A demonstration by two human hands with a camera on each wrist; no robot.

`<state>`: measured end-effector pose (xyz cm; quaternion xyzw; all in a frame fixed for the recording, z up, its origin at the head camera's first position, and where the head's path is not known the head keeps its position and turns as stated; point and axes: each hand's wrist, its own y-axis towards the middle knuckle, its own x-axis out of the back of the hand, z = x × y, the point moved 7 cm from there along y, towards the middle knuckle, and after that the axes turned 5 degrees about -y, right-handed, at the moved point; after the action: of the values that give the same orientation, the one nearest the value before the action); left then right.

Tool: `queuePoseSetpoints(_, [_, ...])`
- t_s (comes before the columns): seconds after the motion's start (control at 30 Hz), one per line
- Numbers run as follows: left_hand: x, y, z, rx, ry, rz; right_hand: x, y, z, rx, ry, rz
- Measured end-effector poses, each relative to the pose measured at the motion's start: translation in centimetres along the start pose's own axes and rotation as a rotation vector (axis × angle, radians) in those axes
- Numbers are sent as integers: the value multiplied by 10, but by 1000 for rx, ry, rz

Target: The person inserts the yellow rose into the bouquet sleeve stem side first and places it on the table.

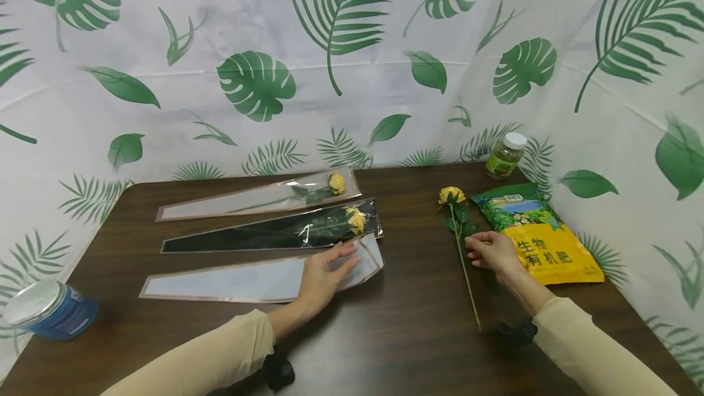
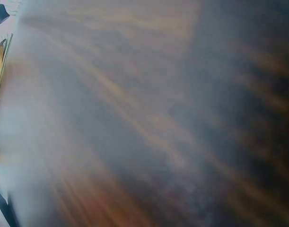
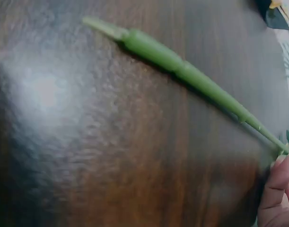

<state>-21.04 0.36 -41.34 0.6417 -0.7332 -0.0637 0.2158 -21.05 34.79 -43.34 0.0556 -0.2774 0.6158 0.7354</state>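
A yellow rose (image 1: 452, 195) with a long green stem (image 3: 205, 84) lies on the dark wooden table. My right hand (image 1: 495, 254) is beside the stem just below the leaves, fingers curled inward; in the right wrist view its fingertips (image 3: 279, 163) overlap the stem. I cannot tell whether they pinch it. My left hand (image 1: 326, 272) rests over the wide end of a white flower sleeve (image 1: 231, 280), thumb and forefinger apart at its opening. That end's front corner curls up. The left wrist view shows mostly blurred tabletop.
Behind the white sleeve lie a black sleeve (image 1: 214, 241) and a clear-fronted white sleeve (image 1: 203, 208), each holding a yellow rose. On the right are a yellow-green bag (image 1: 572, 264) and a white-lidded jar (image 1: 502, 157). A blue tin (image 1: 71, 316) stands at the left edge.
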Motion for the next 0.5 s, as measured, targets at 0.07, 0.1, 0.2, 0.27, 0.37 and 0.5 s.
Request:
queuePoseSetpoints(0.07, [-1,0,0,-5,5,3,-3,4,-1,-8,-58,32])
queuePoseSetpoints(0.1, [-1,0,0,-7,6,5,-4,5,0,-10,-88,43])
queuePoseSetpoints(0.2, [-4,1,-1,-4,9,13,-7,10,3,-9,-167,74])
queuePoseSetpoints(0.27, [-5,0,-1,-1,13,17,-10,12,5,-13,-196,101])
queuePoseSetpoints(0.37, [-5,-1,-1,-1,19,21,-13,13,6,-37,-181,144])
queuePoseSetpoints(0.5, [-5,-1,-2,-6,26,24,-17,13,4,-95,-85,198])
